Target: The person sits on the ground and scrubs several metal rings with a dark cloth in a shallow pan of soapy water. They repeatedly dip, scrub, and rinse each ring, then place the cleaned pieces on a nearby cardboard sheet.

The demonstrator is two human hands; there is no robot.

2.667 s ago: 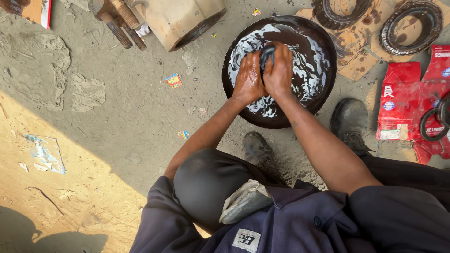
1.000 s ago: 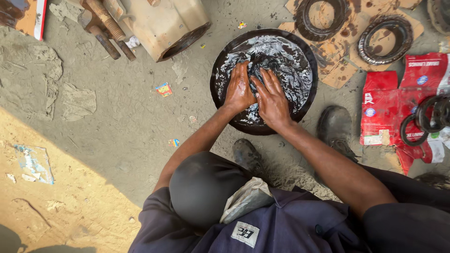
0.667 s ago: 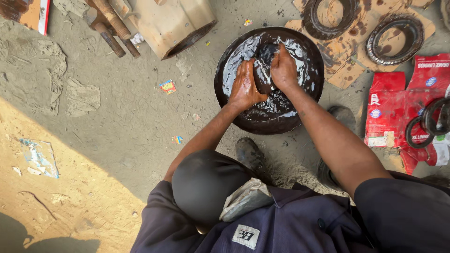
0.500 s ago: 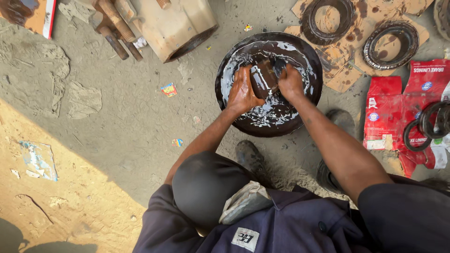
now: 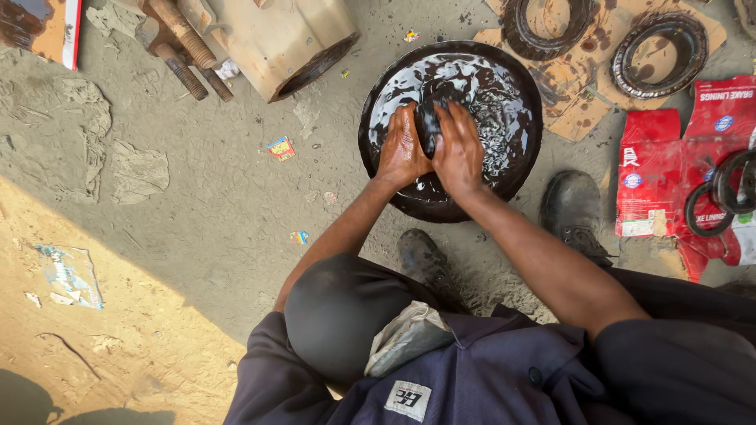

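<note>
A round black basin (image 5: pixel 529 161) full of dark, shiny liquid sits on the dirt ground ahead of me. Both hands are over it. My left hand (image 5: pixel 402 149) and my right hand (image 5: pixel 460 153) press together around a small dark metal part (image 5: pixel 429 126), wet and glossy, just above the liquid. Both hands are coated in the dark liquid. Most of the part is hidden between my palms.
Two dark rings (image 5: pixel 660 43) lie on stained cardboard (image 5: pixel 579 102) at the upper right. Red packets (image 5: pixel 661 173) and more rings (image 5: pixel 728 193) are at the right. A tan cylinder (image 5: pixel 276 39) and rusty bolts (image 5: pixel 185 47) sit upper left. My shoes (image 5: pixel 573 208) stand near the basin.
My hands have come back together around the dark part at the basin's middle, after sliding apart and rubbing it in the liquid. The view shifted slightly.
</note>
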